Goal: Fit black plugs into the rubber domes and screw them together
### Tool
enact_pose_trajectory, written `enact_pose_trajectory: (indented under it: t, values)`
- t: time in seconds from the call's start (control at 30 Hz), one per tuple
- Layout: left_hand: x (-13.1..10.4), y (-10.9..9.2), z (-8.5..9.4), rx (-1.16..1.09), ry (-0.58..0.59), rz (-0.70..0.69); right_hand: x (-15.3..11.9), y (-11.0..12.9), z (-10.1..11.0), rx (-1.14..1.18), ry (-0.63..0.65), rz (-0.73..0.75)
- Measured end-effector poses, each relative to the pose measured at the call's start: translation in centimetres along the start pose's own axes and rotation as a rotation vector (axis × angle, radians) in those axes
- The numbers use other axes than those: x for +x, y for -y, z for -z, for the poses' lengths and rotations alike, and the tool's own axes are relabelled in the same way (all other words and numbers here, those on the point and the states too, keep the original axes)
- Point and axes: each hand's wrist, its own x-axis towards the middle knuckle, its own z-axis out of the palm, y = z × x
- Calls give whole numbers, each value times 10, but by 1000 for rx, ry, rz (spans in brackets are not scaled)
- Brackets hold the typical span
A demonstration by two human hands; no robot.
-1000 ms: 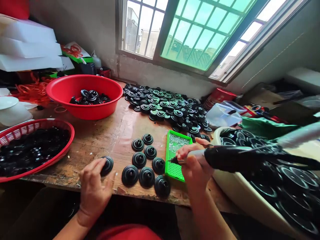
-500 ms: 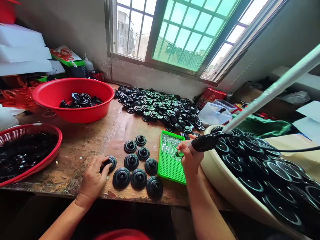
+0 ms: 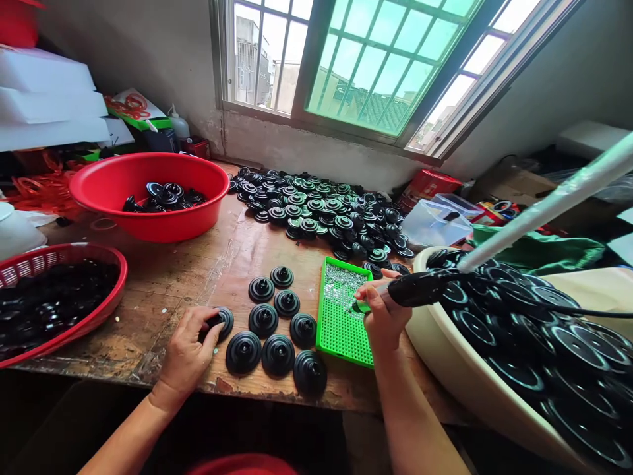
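Observation:
My left hand [image 3: 190, 340] is closed around the edge of a black stepped disc [image 3: 226, 322] on the bench near its front edge. Several similar black discs [image 3: 277, 355] stand to the right of it in loose rows, each with a knob-like centre. In my right hand [image 3: 386, 310] is an electric screwdriver [image 3: 420, 287] with a black body and a cord. Its tip is over a green perforated tray [image 3: 346, 335], whose far part holds many small silvery pieces [image 3: 343, 277], too small to tell apart. Whether the tip touches them I cannot tell.
A red basin [image 3: 148, 224] with black parts and a red basket [image 3: 111, 290] stand at left. A heap of black discs [image 3: 316, 204] lies below the window. At right, a cream tub [image 3: 430, 330] is piled with black discs; a pale pole [image 3: 544, 204] slants above it.
The whole view has shifted slightly, so things appear a little further right. My left hand stays on the disc, and my right hand keeps the screwdriver over the green tray.

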Motion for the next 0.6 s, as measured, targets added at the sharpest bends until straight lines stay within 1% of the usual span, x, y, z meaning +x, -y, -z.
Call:
enact_pose_trajectory:
  t: [0.23,0.33,0.4,0.5,0.57,0.6]
  values:
    - [1,-2,1,-2,8,10,0,0,-1,-2,-6,6]
    - [-1,-1,0,-6,10,49,0,-3,0,-8,2,21]
    - [-1,0,-1,3,-16,90,0,-3,2,-5,8,38]
    - [0,0,-2,16,-44,110,1,10,3,43,2,61]
    - [1,-1,-2,-6,-26,85,-1,27,-3,123,16,74]
    - [2,-2,-2,-26,-12,76,-3,38,-9,178,39,75]
